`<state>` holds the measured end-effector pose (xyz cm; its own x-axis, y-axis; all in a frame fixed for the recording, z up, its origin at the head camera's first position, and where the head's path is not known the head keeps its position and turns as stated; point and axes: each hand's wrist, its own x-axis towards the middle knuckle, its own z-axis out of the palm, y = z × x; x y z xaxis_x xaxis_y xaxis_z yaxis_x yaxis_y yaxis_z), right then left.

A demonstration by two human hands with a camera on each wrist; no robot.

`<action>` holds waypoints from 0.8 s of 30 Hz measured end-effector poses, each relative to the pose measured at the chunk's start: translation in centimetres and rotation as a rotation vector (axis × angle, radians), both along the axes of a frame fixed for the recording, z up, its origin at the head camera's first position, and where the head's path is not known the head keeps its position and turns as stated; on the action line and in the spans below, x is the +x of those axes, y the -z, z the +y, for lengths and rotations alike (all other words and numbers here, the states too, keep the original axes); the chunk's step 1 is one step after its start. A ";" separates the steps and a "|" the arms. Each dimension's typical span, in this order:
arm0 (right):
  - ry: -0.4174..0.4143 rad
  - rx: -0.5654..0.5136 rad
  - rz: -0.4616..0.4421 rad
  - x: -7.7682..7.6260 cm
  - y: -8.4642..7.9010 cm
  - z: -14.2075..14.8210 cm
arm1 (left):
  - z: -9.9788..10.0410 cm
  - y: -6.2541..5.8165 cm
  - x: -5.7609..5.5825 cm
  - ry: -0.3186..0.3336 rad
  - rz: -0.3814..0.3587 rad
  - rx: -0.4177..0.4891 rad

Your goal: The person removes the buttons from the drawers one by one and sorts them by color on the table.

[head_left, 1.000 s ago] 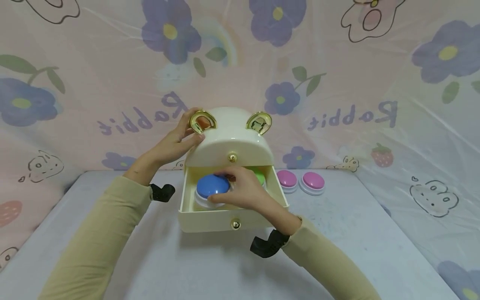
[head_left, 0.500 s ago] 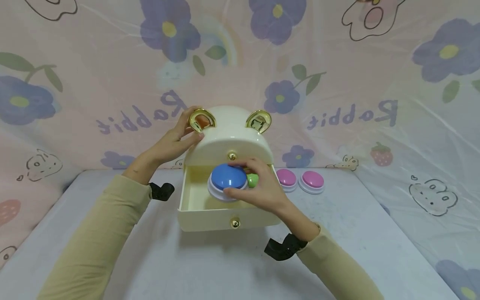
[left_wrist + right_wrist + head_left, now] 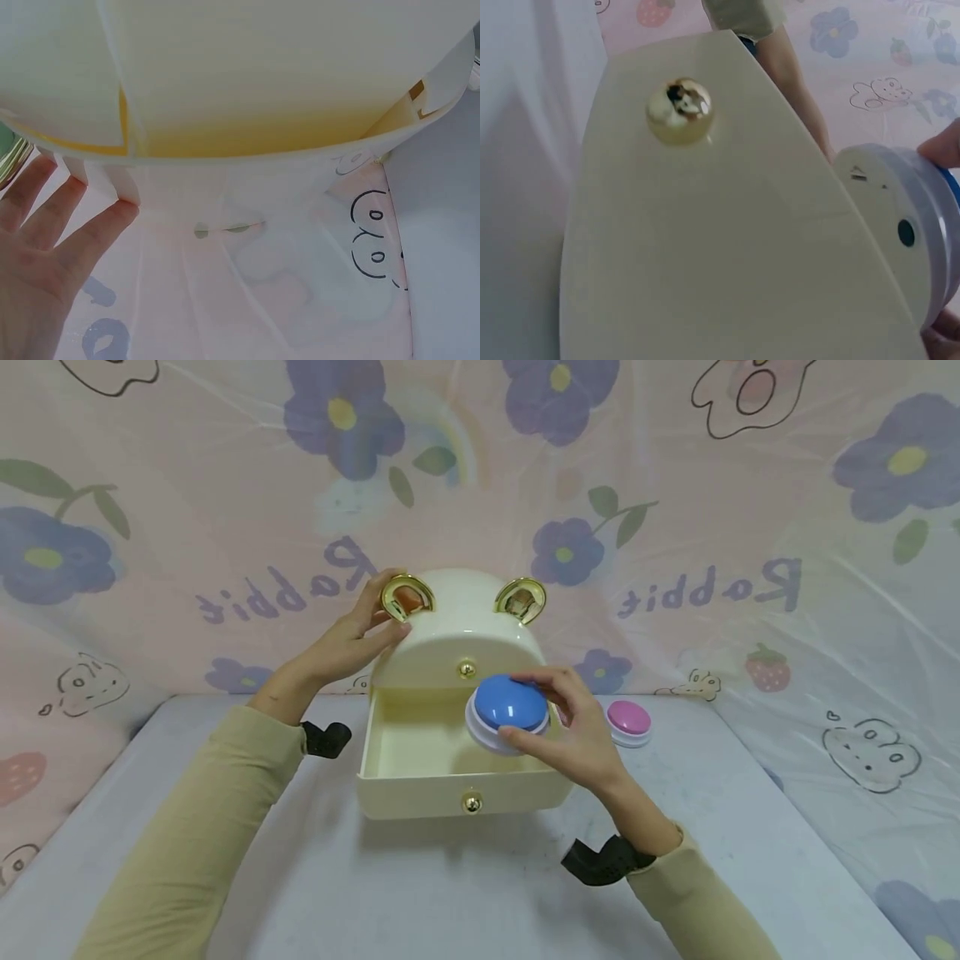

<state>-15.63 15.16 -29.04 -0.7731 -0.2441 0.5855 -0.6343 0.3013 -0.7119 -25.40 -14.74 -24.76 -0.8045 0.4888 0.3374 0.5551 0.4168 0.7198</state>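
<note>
A cream drawer box (image 3: pixel 465 597) with gold-rimmed ears stands on the table, its lower drawer (image 3: pixel 405 797) pulled out. My left hand (image 3: pixel 341 647) holds the box's top at the left ear, thumb in front and fingers behind; in the left wrist view the fingertips (image 3: pixel 124 212) touch the shell. Between right thumb and fingers, my right hand (image 3: pixel 581 727) grips a blue dome push button (image 3: pixel 512 703) with a white base, above the drawer's right part. The right wrist view shows the button's flat underside (image 3: pixel 877 217) beside the drawer front (image 3: pixel 727 225).
A pink push button (image 3: pixel 628 718) sits on the white table (image 3: pixel 712 827) to the right of the box. The upper compartment with its gold knob (image 3: pixel 467 669) is closed. A printed cloth (image 3: pixel 480 510) hangs behind.
My right hand has lifted the blue push button from the drawer's left side and carried it rightward. It now hides the green button and one pink button. The left hand stays put.
</note>
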 end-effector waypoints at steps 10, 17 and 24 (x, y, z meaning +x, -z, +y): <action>0.079 -0.123 -0.006 -0.1 0.6 2.9 | 0.0 -0.1 -0.1 0.009 -0.001 0.007; 0.168 -0.131 -0.003 -0.2 1.1 4.2 | 0.0 -0.1 -0.1 0.010 0.001 0.006; 0.270 -0.125 -0.030 -0.2 1.8 5.7 | 0.1 0.0 0.0 0.015 -0.002 0.013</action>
<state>-15.83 20.91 -30.85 -0.8174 0.0456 0.5742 -0.5214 0.3652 -0.7712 -25.42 -14.60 -24.76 -0.7979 0.4963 0.3420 0.5595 0.3987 0.7267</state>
